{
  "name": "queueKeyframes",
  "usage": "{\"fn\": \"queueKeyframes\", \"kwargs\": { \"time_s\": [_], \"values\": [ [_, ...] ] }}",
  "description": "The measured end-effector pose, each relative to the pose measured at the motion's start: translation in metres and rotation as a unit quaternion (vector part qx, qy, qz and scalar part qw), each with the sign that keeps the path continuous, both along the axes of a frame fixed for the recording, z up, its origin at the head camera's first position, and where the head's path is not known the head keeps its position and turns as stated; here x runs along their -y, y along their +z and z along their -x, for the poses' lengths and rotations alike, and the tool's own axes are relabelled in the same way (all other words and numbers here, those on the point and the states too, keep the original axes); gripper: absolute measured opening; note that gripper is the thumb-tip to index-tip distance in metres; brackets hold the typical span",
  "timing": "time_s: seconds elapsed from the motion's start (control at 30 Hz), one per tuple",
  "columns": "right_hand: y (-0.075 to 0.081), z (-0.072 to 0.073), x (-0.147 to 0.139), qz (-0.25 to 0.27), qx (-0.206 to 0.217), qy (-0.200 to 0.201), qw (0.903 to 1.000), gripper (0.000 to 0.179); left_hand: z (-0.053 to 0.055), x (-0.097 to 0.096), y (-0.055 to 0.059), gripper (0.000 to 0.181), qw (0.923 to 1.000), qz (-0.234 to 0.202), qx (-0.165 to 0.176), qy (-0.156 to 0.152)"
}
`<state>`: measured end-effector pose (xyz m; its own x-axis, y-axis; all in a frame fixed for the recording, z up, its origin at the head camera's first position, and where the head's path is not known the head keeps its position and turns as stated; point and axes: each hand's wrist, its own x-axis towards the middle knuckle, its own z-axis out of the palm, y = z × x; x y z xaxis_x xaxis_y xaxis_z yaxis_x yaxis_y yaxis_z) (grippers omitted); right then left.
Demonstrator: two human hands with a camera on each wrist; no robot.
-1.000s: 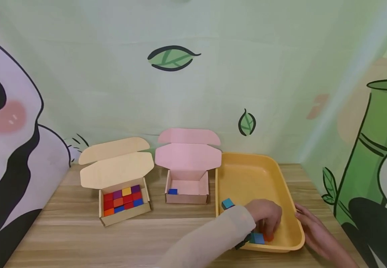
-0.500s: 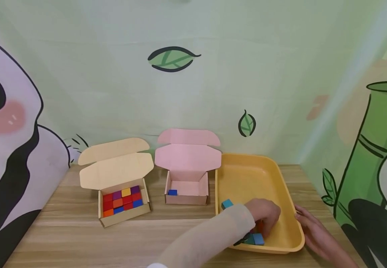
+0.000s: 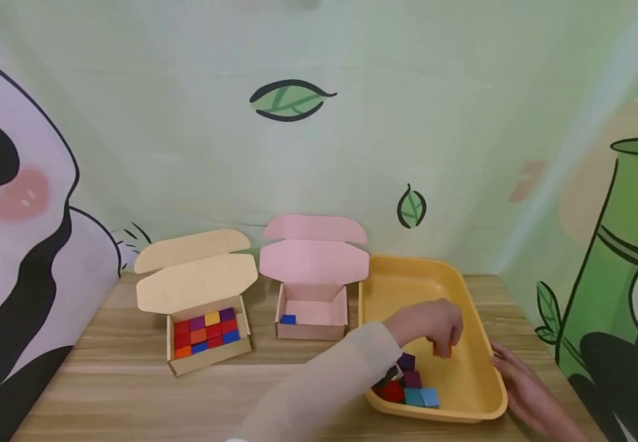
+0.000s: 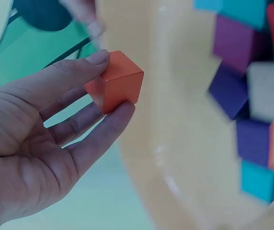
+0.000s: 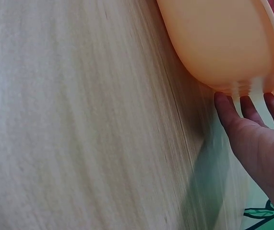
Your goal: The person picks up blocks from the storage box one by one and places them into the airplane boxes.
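In the left wrist view, my left hand (image 4: 41, 143) pinches an orange cube (image 4: 122, 84) between thumb and fingers. The head view has that same left hand (image 3: 432, 322) over the yellow tray (image 3: 402, 288), the cube partly hidden under the fingers. At the tray's near left lie several loose cubes, among them a red one (image 3: 392, 391), a light blue one (image 3: 430, 398) and a purple one (image 3: 412, 380); my sleeve covers others. My right hand (image 3: 523, 383) touches the tray's right side from outside. In the right wrist view its fingertips (image 5: 221, 99) press the outer wall, fairly straight.
A tan open box (image 3: 211, 359) at the left holds rows of red, orange, purple, yellow and blue cubes. Between it and the tray stands a pink open box (image 3: 310, 331) with one blue cube (image 3: 288, 319) in its left corner. A printed cloth backdrop (image 3: 319, 166) rises behind the wooden table (image 3: 131, 393).
My left hand has lifted up and away from the cubes at the tray's near side, carrying the orange cube. More cubes are uncovered. The right hand stays at the tray's side.
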<state>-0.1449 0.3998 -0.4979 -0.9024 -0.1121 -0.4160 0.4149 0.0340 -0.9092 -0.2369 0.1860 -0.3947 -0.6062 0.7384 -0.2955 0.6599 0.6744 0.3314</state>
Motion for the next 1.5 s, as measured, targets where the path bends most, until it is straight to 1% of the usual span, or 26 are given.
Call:
{"fn": "queueKeyframes", "kwargs": {
  "time_s": [0.1,0.2,0.27,0.37,0.43,0.53,0.57,0.63,0.77,0.83,0.93,1.03,1.13,1.27,1.4,1.5],
  "values": [
    [-0.001,-0.001,-0.002,-0.001,0.004,0.005,1.0,0.075,0.006,0.008,0.015,0.022,0.9996,-0.018,-0.022,-0.009],
    [-0.002,-0.002,-0.003,0.0,0.01,0.009,0.9999,0.076,0.012,0.018,0.026,0.026,0.9991,-0.022,-0.034,-0.01],
    [-0.003,-0.002,-0.002,-0.002,0.016,0.005,0.9999,0.077,0.016,0.026,0.029,0.025,0.9987,-0.029,-0.04,-0.013],
    [-0.004,-0.002,-0.001,0.003,0.017,0.003,0.9999,0.077,0.022,0.044,0.032,0.026,0.9984,-0.041,-0.039,-0.008],
    [-0.004,-0.002,-0.001,0.007,0.017,0.005,0.9998,0.078,0.027,0.059,0.032,0.025,0.9981,-0.054,-0.029,-0.001],
    [-0.004,-0.001,0.0,0.015,0.016,0.004,0.9998,0.078,0.036,0.086,0.029,0.023,0.9974,-0.068,-0.017,0.015],
    [-0.003,-0.001,0.0,0.016,0.017,0.003,0.9997,0.077,0.038,0.096,0.028,0.023,0.9974,-0.066,-0.016,0.024],
    [-0.003,0.0,-0.001,0.015,0.016,0.001,0.9998,0.078,0.044,0.118,0.025,0.024,0.9974,-0.059,-0.027,0.032],
    [-0.002,0.0,-0.001,0.021,0.02,0.0,0.9996,0.079,0.055,0.164,0.011,0.024,0.9969,-0.04,-0.032,0.059],
    [-0.001,-0.001,-0.001,0.036,0.021,0.004,0.9991,0.079,0.061,0.185,0.004,0.023,0.9961,-0.036,-0.025,0.076],
    [0.0,-0.002,-0.003,0.055,0.023,0.01,0.9982,0.078,0.07,0.212,-0.002,0.02,0.9941,-0.031,-0.01,0.104],
    [0.0,-0.003,-0.004,0.063,0.025,0.01,0.9976,0.077,0.076,0.234,-0.007,0.018,0.9929,-0.022,-0.008,0.116],
    [0.0,-0.003,-0.004,0.062,0.026,0.005,0.9977,0.078,0.081,0.25,-0.013,0.018,0.9939,-0.004,-0.015,0.109],
    [0.001,-0.002,-0.007,0.073,0.022,0.016,0.997,0.077,0.084,0.261,-0.02,0.016,0.9955,0.02,-0.023,0.09],
    [0.003,0.0,-0.01,0.095,0.015,0.038,0.9946,0.077,0.086,0.261,-0.022,0.014,0.9963,0.031,-0.027,0.075],
    [0.004,0.001,-0.009,0.095,0.015,0.04,0.9946,0.078,0.087,0.257,-0.021,0.013,0.996,0.05,-0.032,0.067]
  ]
}}
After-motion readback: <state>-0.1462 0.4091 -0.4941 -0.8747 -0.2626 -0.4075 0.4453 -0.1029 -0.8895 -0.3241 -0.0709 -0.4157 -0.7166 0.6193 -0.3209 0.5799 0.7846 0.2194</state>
